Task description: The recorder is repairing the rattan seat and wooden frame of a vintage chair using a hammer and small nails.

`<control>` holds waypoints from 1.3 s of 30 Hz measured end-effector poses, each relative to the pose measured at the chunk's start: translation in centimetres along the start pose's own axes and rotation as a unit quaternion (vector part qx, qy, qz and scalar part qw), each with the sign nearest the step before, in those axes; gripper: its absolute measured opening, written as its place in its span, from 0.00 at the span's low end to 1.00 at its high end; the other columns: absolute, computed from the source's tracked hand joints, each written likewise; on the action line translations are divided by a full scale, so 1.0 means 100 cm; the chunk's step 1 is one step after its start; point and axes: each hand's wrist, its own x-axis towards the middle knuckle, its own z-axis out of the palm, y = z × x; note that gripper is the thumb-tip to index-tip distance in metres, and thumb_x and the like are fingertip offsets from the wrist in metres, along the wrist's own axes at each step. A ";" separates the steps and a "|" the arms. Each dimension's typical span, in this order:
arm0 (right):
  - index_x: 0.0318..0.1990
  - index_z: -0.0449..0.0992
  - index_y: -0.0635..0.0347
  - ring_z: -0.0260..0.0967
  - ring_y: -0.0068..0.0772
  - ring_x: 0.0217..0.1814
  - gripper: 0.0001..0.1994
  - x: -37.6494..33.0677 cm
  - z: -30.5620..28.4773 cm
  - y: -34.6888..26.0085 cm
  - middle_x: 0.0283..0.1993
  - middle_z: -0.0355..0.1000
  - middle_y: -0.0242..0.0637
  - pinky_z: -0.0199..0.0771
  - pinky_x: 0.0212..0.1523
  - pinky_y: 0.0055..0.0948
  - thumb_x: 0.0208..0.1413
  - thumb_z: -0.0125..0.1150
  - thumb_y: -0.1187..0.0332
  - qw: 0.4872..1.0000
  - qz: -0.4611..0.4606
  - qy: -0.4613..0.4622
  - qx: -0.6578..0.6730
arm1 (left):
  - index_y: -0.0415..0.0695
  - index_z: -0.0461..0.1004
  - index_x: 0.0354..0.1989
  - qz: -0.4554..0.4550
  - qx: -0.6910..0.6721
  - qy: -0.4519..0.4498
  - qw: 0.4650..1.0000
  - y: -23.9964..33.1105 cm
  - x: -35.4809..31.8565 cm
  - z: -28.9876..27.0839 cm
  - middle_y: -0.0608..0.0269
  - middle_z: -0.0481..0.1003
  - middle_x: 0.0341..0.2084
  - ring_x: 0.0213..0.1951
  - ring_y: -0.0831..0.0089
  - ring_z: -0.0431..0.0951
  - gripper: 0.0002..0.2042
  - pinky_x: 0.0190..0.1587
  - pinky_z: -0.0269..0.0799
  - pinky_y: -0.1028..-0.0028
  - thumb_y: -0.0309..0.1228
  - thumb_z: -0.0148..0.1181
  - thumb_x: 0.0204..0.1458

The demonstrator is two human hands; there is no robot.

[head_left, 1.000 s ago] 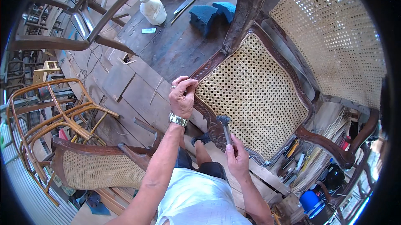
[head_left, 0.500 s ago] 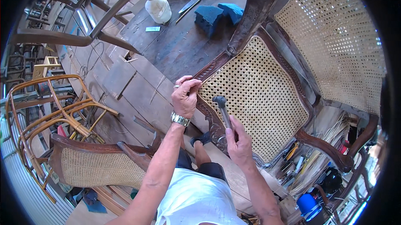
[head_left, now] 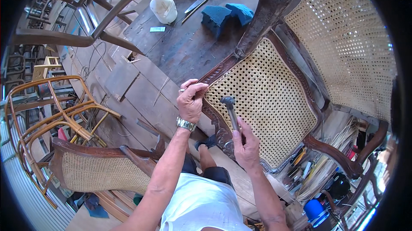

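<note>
Before me is a carved dark wooden chair with a woven cane seat [head_left: 266, 98] set in its frame. My left hand [head_left: 191, 102] is at the seat's left corner, thumb and fingertips pinched together against the rim; whatever sits between them is too small to make out. In my right hand [head_left: 246, 147] is a hammer [head_left: 231, 113], gripped by its handle. Its dark head hovers over the cane, a short way right of my left fingertips. The chair's cane back [head_left: 343, 46] rises at the upper right.
On the dark wooden bench [head_left: 180, 55] stand a white bottle [head_left: 163, 7], a knife [head_left: 201, 0] and blue foam pieces [head_left: 216, 18]. A rattan frame [head_left: 64, 119] and another cane-panelled chair part [head_left: 103, 171] lie left. Cane strands [head_left: 328, 166] and a blue container [head_left: 316, 211] are at lower right.
The chair has shifted very slightly to the right in view. My hammer and both hands keep nearly the same places, the hammer head moving only a touch.
</note>
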 end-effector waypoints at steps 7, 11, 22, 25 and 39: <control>0.65 0.71 0.61 0.73 0.23 0.33 0.20 -0.007 0.003 0.003 0.41 0.80 0.39 0.75 0.36 0.24 0.67 0.60 0.73 0.999 0.031 -0.007 0.021 | 0.48 0.85 0.36 0.007 0.005 0.003 1.000 0.002 -0.001 0.001 0.67 0.85 0.33 0.49 0.65 0.80 0.10 0.53 0.73 0.67 0.18 0.72 0.48; 0.65 0.71 0.60 0.74 0.23 0.33 0.20 -0.008 0.003 0.005 0.40 0.81 0.40 0.76 0.35 0.25 0.67 0.60 0.72 0.999 0.042 -0.014 0.018 | 0.47 0.85 0.37 0.050 0.029 0.008 0.998 0.002 -0.001 0.001 0.67 0.85 0.33 0.49 0.65 0.80 0.10 0.52 0.74 0.67 0.17 0.72 0.48; 0.66 0.71 0.60 0.65 0.17 0.29 0.21 -0.013 0.008 0.015 0.32 0.73 0.29 0.68 0.31 0.21 0.67 0.60 0.72 0.999 0.017 0.009 0.027 | 0.46 0.85 0.37 0.002 -0.015 0.007 1.000 -0.003 -0.004 0.004 0.66 0.85 0.33 0.50 0.67 0.79 0.09 0.53 0.75 0.68 0.17 0.71 0.50; 0.66 0.71 0.60 0.66 0.18 0.30 0.21 -0.014 0.010 0.013 0.32 0.74 0.29 0.69 0.31 0.21 0.67 0.60 0.72 0.999 0.026 0.013 0.019 | 0.46 0.85 0.37 -0.004 -0.019 0.014 1.000 -0.001 -0.005 0.005 0.66 0.85 0.33 0.50 0.66 0.79 0.09 0.53 0.75 0.68 0.18 0.71 0.50; 0.66 0.71 0.61 0.66 0.18 0.31 0.21 -0.016 0.010 0.020 0.36 0.75 0.31 0.70 0.32 0.21 0.67 0.60 0.73 1.000 0.011 0.013 0.013 | 0.47 0.84 0.37 0.016 0.021 0.005 1.000 0.003 -0.001 0.001 0.67 0.85 0.34 0.49 0.65 0.80 0.08 0.53 0.74 0.67 0.20 0.72 0.50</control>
